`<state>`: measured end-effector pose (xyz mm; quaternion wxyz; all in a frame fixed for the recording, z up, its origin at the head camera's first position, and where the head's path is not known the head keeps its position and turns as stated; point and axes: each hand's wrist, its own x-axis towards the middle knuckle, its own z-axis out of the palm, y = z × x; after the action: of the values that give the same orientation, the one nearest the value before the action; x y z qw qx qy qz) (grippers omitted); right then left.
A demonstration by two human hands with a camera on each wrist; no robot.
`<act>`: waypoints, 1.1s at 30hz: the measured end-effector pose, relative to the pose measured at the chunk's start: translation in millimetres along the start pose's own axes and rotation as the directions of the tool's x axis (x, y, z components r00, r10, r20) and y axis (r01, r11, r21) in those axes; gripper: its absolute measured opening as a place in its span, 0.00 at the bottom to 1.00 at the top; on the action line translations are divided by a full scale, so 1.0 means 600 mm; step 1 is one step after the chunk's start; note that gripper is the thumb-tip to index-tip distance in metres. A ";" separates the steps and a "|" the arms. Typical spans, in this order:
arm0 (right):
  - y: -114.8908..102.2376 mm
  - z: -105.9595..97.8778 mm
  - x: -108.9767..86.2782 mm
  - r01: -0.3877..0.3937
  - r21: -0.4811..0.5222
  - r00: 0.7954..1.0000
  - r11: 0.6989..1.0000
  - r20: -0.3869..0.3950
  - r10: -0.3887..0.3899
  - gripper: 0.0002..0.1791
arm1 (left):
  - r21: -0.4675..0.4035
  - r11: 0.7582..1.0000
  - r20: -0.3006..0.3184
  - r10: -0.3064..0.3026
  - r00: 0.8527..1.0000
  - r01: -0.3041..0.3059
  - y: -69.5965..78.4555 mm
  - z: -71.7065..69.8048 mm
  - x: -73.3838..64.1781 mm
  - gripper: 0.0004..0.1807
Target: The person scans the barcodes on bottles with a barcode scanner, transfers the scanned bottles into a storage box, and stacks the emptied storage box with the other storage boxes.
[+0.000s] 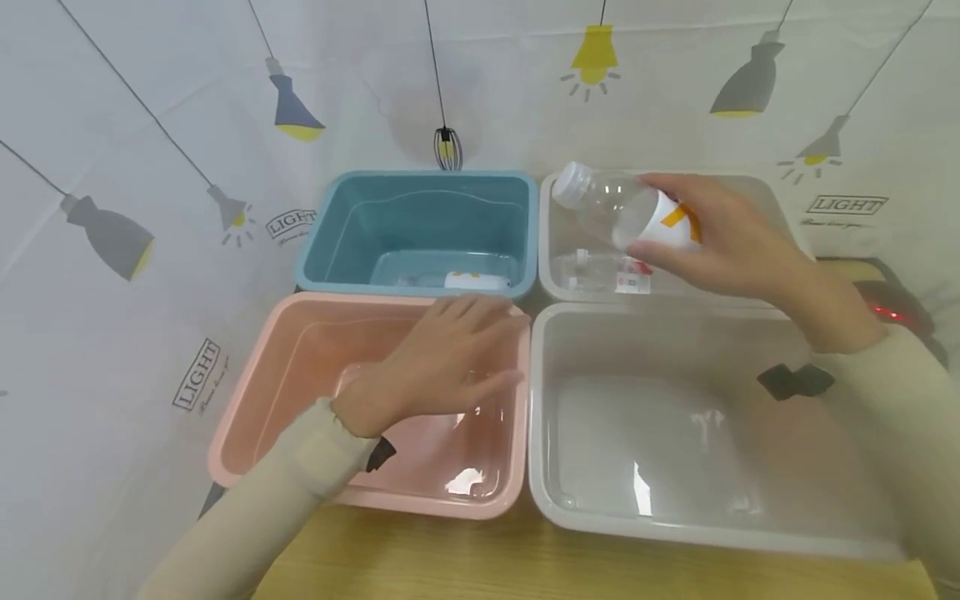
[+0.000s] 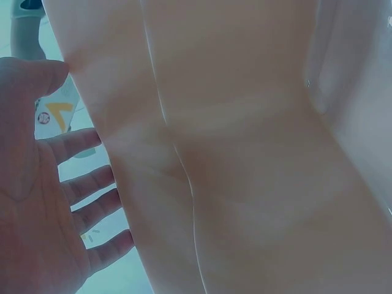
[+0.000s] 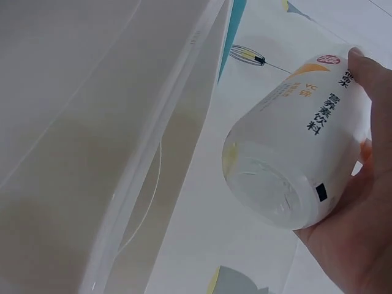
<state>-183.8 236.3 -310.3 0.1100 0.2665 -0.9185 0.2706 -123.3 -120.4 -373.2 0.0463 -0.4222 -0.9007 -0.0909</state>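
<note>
My right hand [image 1: 720, 233] grips a clear plastic bottle [image 1: 611, 200] round its white label, over the back right grey bin [image 1: 772, 200]. The bottle lies tilted, white cap toward the left; in the right wrist view its base [image 3: 263, 190] faces the camera. My left hand [image 1: 442, 358] is above the pink bin [image 1: 247, 400], holding nothing, palm down with fingers extended and thumb apart. In the left wrist view, its fingertips [image 2: 122, 242] overlap the edge of the pink bin. Clear bottles [image 1: 633, 277] lie in the back right bin.
A blue bin [image 1: 318, 237] at the back left holds a white-labelled bottle [image 1: 476, 281]. At the front right stands a larger grey bin [image 1: 551, 492]. All sit on a wooden table [image 1: 420, 554] before a lamp-patterned cloth [image 1: 510, 83]. A dark object with red lights [image 1: 892, 314] is at the right.
</note>
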 end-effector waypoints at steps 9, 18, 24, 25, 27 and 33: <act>-0.027 0.008 0.030 -0.063 -0.044 0.992 0.997 0.108 0.068 0.41 | -0.001 1.000 -0.001 0.002 1.000 -0.002 0.002 -0.001 0.004 0.34; -0.049 0.024 0.061 -0.053 -0.035 0.982 0.998 0.180 0.059 0.40 | 0.001 1.000 -0.015 0.009 1.000 -0.009 0.003 -0.001 0.006 0.33; -0.061 0.037 0.086 -0.047 0.027 0.975 0.999 0.219 0.040 0.40 | -0.001 1.000 -0.032 0.020 0.999 -0.020 0.000 -0.002 0.009 0.33; -0.065 0.038 0.090 -0.049 0.031 0.971 0.998 0.235 0.040 0.41 | -0.003 1.000 -0.033 0.020 0.999 -0.020 0.000 -0.001 0.010 0.33; -0.074 0.042 0.098 -0.051 0.044 0.964 0.998 0.263 0.037 0.41 | -0.012 1.000 -0.023 0.011 1.000 -0.011 0.002 -0.001 0.009 0.33; -0.106 0.055 0.124 -0.020 0.091 0.953 0.996 0.304 -0.008 0.42 | -0.014 1.000 0.001 -0.009 1.000 0.009 0.005 0.000 0.005 0.33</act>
<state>-212.7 140.7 -284.1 -0.0461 0.3070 -0.9117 0.2690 -123.1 -116.2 -372.1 0.0426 -0.4183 -0.9021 -0.0973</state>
